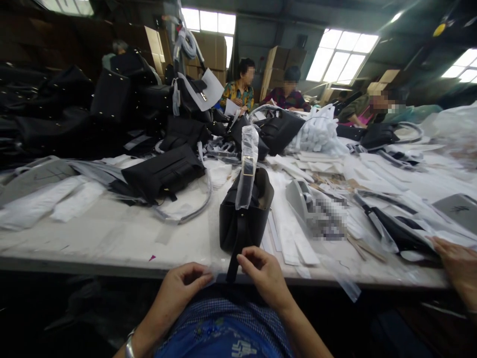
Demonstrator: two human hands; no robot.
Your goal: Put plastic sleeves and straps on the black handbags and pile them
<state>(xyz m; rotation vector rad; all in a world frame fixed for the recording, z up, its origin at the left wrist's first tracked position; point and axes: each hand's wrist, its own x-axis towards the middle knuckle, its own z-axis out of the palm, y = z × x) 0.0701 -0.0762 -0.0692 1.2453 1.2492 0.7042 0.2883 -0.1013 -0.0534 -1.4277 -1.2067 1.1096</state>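
A black handbag (244, 214) stands upright at the near edge of the white table (112, 238), its handle wrapped in clear plastic (247, 164). A black strap (234, 263) hangs from the bag over the table edge. My left hand (186, 286) and my right hand (263, 276) are both closed in a pinch on either side of the strap's lower end. Between the fingers there is a thin clear piece of film (216, 271), held around the strap.
Black bags (164, 171) and white paper strips (294, 243) are heaped over the table. A grey tape dispenser (303, 199) sits right of the bag. Another person's hand (458, 266) rests at the right edge. Three people sit at the far side.
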